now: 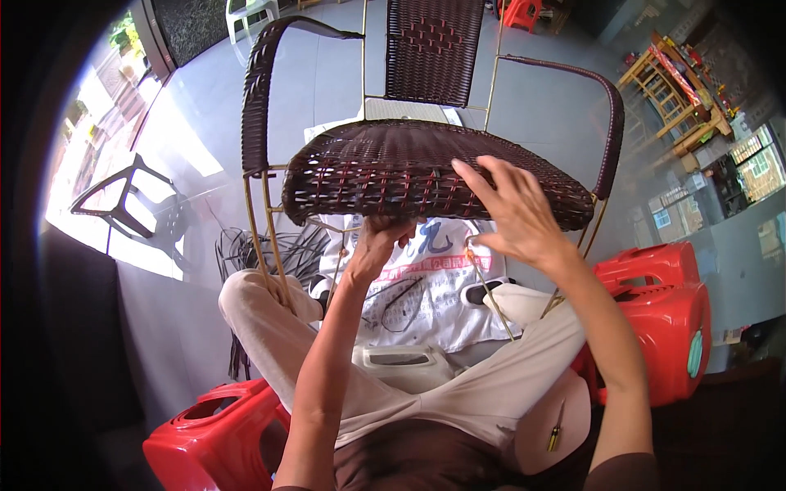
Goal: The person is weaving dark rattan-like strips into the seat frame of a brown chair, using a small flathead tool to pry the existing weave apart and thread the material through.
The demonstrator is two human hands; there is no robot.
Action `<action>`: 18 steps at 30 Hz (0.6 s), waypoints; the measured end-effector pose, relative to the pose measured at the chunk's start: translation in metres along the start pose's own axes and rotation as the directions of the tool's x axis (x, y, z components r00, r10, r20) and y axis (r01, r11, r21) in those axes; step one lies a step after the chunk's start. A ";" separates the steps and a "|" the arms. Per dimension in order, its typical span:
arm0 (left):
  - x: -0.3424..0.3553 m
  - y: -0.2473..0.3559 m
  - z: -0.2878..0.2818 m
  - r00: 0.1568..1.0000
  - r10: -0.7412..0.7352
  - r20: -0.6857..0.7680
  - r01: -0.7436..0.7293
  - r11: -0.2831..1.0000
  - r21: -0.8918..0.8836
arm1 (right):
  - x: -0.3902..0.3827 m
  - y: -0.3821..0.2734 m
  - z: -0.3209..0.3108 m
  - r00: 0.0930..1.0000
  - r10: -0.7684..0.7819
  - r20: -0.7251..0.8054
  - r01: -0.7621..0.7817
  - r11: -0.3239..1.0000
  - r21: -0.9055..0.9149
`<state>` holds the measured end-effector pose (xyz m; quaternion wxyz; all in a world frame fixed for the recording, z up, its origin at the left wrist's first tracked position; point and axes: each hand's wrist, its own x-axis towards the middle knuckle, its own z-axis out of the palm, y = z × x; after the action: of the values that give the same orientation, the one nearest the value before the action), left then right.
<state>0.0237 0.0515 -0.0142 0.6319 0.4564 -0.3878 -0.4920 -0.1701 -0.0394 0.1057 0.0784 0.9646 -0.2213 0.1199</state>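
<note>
A dark brown woven wicker armchair (442, 151) stands before me on thin gold-coloured metal legs, with its seat's front edge toward me. My left hand (383, 239) reaches under that edge, its visible fingers curled; the seat hides the rest, including anything they hold. At the right part of the edge, my right hand (520, 209) has its fingers spread and holds nothing visible. Its upper fingertips are over the weave, and its thumb points left below the edge. Reddish strands run through the dark weave along the front.
Red plastic stools (217, 434) stand at both sides of my legs. A white printed sack (442, 303) covers floor beneath the chair. Dark loose strips (278, 250) lie left of it. A yellow-handled tool (555, 438) rests on a pinkish surface near my right thigh. A dark frame (123, 196) stands far left.
</note>
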 end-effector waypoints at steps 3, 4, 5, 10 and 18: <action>0.006 -0.004 -0.003 0.998 0.056 0.024 -0.055 0.998 -0.019 | 0.018 0.002 0.023 0.982 -0.027 -0.186 0.025 1.000 -0.012; 0.009 -0.005 -0.004 0.996 0.082 0.035 -0.081 0.997 -0.018 | 0.019 0.004 0.028 0.986 0.013 -0.164 -0.015 1.000 -0.012; 0.010 -0.008 -0.004 0.997 0.077 0.010 -0.077 0.997 -0.005 | 0.019 0.008 0.030 0.979 -0.022 -0.201 0.018 1.000 -0.023; 0.019 -0.015 -0.006 0.975 0.178 -0.135 -0.176 0.984 0.028 | 0.018 0.013 0.032 0.966 -0.077 -0.247 0.079 0.997 -0.002; 0.008 -0.017 -0.017 0.969 0.137 -0.205 -0.149 0.988 -0.047 | 0.019 0.008 0.029 0.983 -0.025 -0.182 0.022 1.000 -0.020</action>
<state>0.0366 0.0448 -0.0351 0.7157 0.4548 -0.3381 -0.4083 -0.1517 -0.0600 0.0840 0.1086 0.9514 -0.2028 0.2047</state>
